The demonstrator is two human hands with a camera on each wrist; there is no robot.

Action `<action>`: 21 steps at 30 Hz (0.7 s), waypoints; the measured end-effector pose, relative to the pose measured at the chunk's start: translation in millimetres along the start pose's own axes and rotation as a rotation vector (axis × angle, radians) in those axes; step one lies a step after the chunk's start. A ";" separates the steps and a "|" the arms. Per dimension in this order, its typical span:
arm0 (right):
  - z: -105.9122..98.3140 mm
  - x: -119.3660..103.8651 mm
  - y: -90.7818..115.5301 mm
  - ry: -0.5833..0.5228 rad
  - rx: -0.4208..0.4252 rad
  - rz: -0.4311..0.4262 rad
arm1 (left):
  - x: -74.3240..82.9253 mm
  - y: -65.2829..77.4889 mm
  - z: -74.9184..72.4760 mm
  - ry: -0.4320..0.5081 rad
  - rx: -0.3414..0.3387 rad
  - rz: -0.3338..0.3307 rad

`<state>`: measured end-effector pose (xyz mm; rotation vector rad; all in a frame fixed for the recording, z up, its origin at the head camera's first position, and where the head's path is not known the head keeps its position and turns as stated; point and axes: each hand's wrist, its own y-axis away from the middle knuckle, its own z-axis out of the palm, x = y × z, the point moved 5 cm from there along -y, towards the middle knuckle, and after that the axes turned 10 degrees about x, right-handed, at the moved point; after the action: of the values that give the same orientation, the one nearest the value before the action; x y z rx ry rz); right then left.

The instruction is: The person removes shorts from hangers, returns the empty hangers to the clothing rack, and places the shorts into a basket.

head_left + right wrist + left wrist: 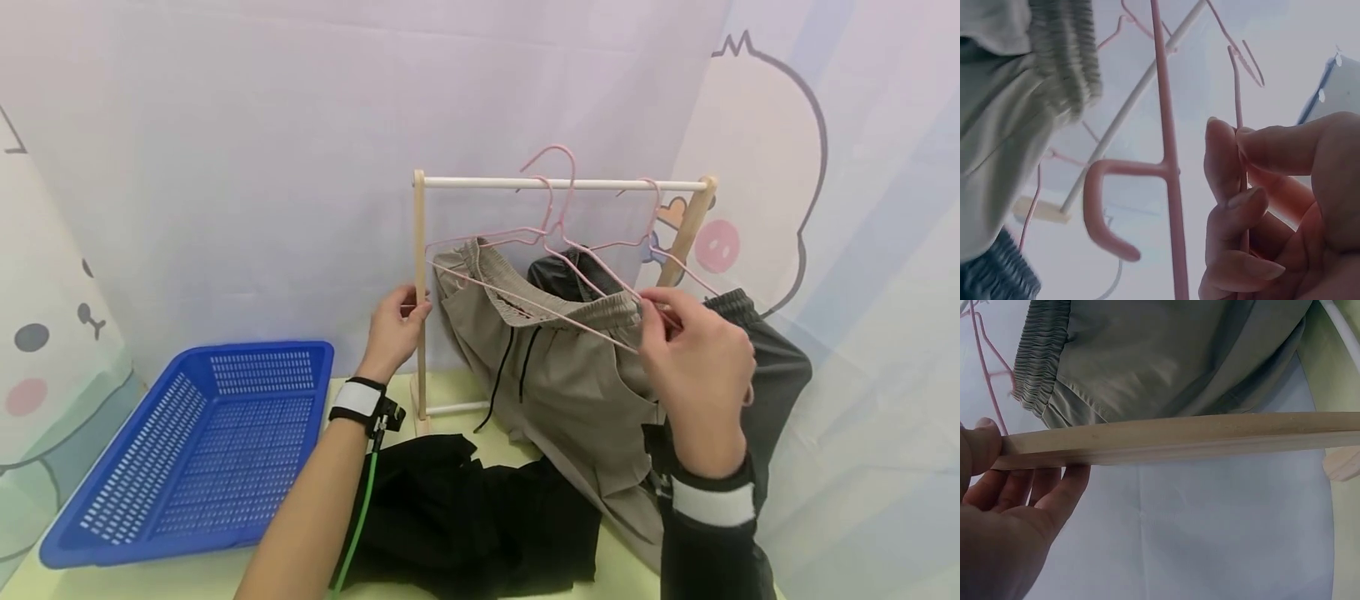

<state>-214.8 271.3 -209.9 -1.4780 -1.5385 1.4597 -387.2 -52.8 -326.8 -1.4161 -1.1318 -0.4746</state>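
Observation:
My right hand (693, 367) pinches the right end of a pink hanger (568, 223) between thumb and fingers. In the right wrist view, a J-shaped side hook (1094, 206) juts from its pink bar. The hanger's top hook rises above the rack's white rail (480, 182). Beige-grey trousers (592, 383) with a gathered waistband and black drawstrings hang beside the right hand. My left hand (393, 333) holds the rack's left wooden post (1179, 436), thumb on one side and fingers on the other in the left wrist view.
Dark grey trousers (772, 367) hang behind on another pink hanger (656, 221). A black garment (480, 517) lies on the yellow-green tabletop in front of the rack. On the left stands a blue perforated basket (322, 375). A patterned curtain (262, 167) backs everything.

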 end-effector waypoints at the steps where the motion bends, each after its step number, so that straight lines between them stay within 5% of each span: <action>1: 4.9 -3.3 -3.6 -0.009 -0.006 0.003 | 0.2 -0.4 -0.1 0.000 0.001 0.001; 9: 45.1 -23.3 -12.3 -0.012 -0.110 0.033 | -2.0 1.0 0.6 0.007 -0.015 -0.008; 21: 83.4 -33.8 10.5 -0.062 -0.202 0.041 | -1.3 1.7 -0.6 0.004 -0.023 -0.019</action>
<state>-279.1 211.3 -231.6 -1.6008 -1.7465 1.4195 -386.2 -53.4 -328.6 -1.4248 -1.1407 -0.5044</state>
